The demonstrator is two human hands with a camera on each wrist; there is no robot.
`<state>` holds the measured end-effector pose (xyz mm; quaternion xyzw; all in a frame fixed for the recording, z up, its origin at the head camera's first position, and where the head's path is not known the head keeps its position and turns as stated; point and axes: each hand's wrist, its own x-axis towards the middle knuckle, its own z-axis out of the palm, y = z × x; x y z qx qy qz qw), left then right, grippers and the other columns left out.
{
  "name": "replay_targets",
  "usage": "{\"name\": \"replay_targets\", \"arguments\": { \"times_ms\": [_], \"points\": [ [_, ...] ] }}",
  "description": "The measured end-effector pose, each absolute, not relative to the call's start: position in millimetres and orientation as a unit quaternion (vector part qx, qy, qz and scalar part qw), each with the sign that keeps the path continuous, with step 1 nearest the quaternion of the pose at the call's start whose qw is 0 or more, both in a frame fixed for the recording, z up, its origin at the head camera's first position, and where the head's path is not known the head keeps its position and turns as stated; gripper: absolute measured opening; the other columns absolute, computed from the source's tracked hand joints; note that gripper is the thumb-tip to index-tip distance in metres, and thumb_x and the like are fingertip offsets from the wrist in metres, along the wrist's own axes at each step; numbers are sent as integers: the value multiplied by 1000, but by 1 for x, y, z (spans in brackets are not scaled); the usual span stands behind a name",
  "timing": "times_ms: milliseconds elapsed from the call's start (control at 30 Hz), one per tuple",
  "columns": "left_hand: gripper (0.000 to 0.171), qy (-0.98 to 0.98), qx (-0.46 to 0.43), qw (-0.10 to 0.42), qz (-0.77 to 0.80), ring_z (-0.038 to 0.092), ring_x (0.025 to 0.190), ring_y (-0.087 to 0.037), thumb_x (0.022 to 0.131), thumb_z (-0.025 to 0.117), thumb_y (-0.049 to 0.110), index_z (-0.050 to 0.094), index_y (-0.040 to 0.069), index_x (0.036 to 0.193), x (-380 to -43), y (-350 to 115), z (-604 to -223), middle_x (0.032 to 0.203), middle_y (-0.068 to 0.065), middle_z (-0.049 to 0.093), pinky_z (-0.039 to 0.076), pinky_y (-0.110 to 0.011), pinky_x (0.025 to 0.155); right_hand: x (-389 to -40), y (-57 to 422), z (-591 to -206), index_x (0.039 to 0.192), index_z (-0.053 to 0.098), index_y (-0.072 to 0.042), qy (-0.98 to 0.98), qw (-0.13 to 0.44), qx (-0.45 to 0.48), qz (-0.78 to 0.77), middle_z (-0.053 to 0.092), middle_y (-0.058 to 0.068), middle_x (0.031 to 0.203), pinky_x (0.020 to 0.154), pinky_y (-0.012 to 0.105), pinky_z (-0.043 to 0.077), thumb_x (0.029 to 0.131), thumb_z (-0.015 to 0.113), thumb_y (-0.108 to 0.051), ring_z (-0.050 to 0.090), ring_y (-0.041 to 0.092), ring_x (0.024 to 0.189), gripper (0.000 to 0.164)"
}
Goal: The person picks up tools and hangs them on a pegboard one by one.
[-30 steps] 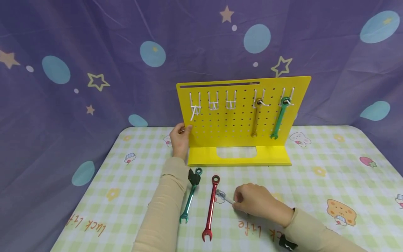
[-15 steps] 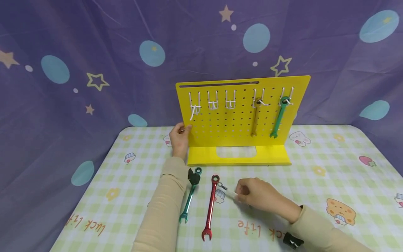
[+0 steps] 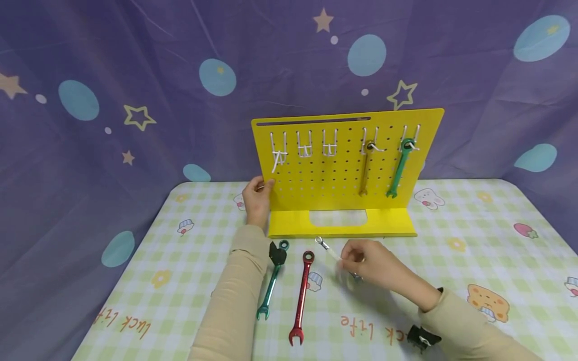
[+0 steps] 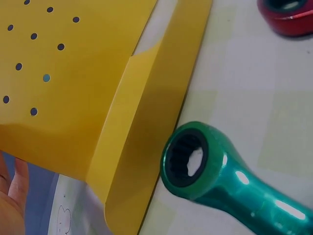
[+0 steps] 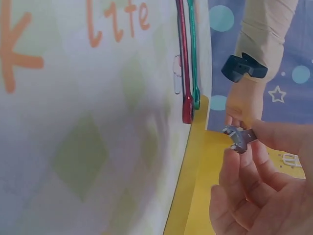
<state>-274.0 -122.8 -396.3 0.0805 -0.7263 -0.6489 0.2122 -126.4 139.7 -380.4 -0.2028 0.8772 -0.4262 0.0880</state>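
Observation:
At the left edge of the yellow pegboard (image 3: pixel 311 198), my left hand (image 3: pixel 257 203) grips the board, thumb at its front. My right hand (image 3: pixel 379 265) pinches a silver combination wrench (image 3: pixel 323 243) above the table, its ring end pointing up toward the board. Its open-end jaws show by my fingers in the right wrist view. A red wrench (image 3: pixel 302 296) lies on the cloth between my arms. Left of it is a teal-green wrench (image 3: pixel 271 296), partly covered by the black strap piece on my left sleeve; its ring end looms large in the left wrist view.
From hooks on the board's right side hang a gold wrench (image 3: pixel 366 173) and a green wrench (image 3: pixel 399 173). Several white wire hooks (image 3: pixel 304 145) to their left hold nothing. A checked cloth (image 3: pixel 474 220) covers the table, with a purple curtain (image 3: pixel 289 60) behind.
My right hand has lifted the silver wrench and carried it slightly toward the board, its ring end swinging upward past the red wrench. My left hand stays at the board's edge.

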Motion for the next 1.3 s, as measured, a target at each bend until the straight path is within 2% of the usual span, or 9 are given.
{"name": "replay_targets", "arguments": {
  "times_ms": [333, 600, 967, 1167, 1300],
  "points": [
    [23, -724, 85, 218, -648, 57, 86, -21, 92, 72, 13, 69, -5, 106, -275, -121, -396, 93, -12, 61, 50, -27, 79, -129, 141, -376, 84, 65, -11, 863, 78, -181, -465, 62, -4, 72, 60, 27, 46, 92, 72, -18, 56, 15, 67, 13],
    [23, -725, 83, 217, -648, 58, 86, -22, 92, 71, 14, 69, -5, 105, -274, -120, -396, 93, -11, 61, 51, -26, 79, -131, 139, -373, 88, 65, -9, 849, 61, -172, -496, 65, -2, 79, 65, 28, 51, 93, 71, -18, 60, 18, 71, 12],
    [24, -729, 87, 218, -643, 59, 88, -24, 92, 71, 16, 70, -3, 105, -274, -121, -397, 94, -12, 62, 51, -31, 82, -139, 137, -363, 91, 65, -9, 839, 44, -172, -514, 66, -1, 80, 70, 29, 53, 94, 70, -19, 62, 20, 74, 12],
    [23, -730, 86, 216, -643, 58, 87, -23, 93, 71, 16, 70, -3, 105, -274, -122, -398, 95, -12, 62, 51, -29, 80, -143, 135, -356, 92, 65, -6, 829, 33, -166, -532, 66, 2, 81, 69, 29, 52, 94, 70, -18, 61, 29, 76, 13],
    [23, -729, 85, 214, -645, 58, 86, -22, 93, 71, 15, 70, -4, 105, -274, -122, -397, 94, -12, 62, 50, -26, 78, -147, 135, -349, 95, 65, -4, 825, 36, -158, -542, 66, 5, 83, 67, 30, 50, 94, 70, -20, 61, 29, 76, 17]
  ]
}}
